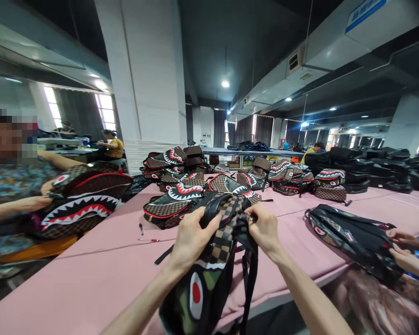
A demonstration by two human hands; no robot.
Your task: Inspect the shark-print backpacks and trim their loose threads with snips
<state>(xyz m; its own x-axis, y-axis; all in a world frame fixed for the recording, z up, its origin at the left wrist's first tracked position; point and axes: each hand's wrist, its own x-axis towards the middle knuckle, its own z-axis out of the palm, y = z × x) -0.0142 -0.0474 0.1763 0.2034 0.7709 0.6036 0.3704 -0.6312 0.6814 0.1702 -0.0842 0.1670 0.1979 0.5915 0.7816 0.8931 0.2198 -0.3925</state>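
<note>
Checked brown-and-camouflage backpack [224, 249]: in the head view, sloped at lower centre over the pink-covered table [91, 284], which apparently bore some weight.
Left hand [192, 235]: fingers gripped its top, seemingly steadying it.
Right hand [266, 228]: fingertips pinched dark material opposite; exact part unclear.
Textures: smooth-looking panels, oval white-and-red eye patch [196, 294], limp black straps [252, 274].

One checkered-and-camouflage backpack [214, 260], red-and-white eye patch, black straps hanging, held at its upper part between left hand [193, 235] and right hand [265, 228]. One pink-covered tabletop [101, 284], bearing shark-mouth backpacks [181, 195] beyond the hands, black bags [366, 170] stacked far right. Two further backpacks: one in a person's hands at left [82, 209], one at right [349, 235], likewise handled.
</note>
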